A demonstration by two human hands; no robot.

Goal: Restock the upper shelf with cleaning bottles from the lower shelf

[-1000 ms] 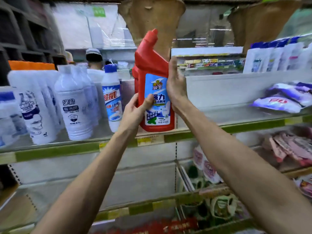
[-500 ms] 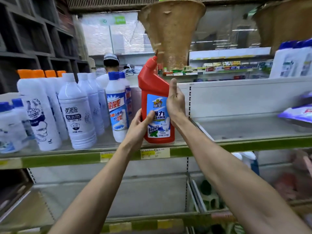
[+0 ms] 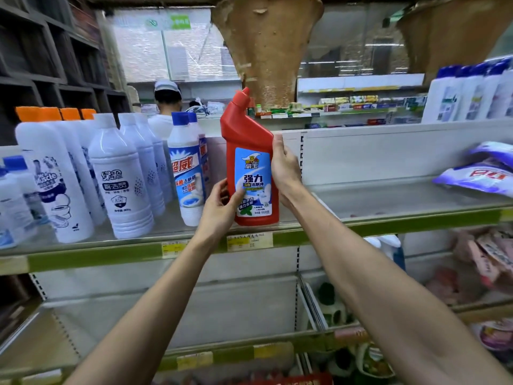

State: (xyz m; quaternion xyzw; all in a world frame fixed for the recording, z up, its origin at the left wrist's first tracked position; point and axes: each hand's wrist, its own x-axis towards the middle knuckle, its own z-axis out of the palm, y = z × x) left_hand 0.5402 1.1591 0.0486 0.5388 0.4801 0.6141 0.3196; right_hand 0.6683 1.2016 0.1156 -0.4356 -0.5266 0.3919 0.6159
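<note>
both hands wrap the red bottle [image 3: 251, 173], left hand [image 3: 222, 208] low at its base, right hand [image 3: 286, 168] on its side. it stands at the upper shelf [image 3: 388, 222] front edge beside the white bottles [image 3: 122, 179]. placement looks nearly done, release left; can't tell if more stock remains below

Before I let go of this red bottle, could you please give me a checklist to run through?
1. The red bottle stands upright: ok.
2. Its label faces the aisle: ok.
3. The left hand and the right hand both grip it: ok.
4. Gap to the blue-capped bottle on its left: ok.
5. Base flat on the upper shelf: cannot tell.
6. Bare shelf to its right: ok.
</note>
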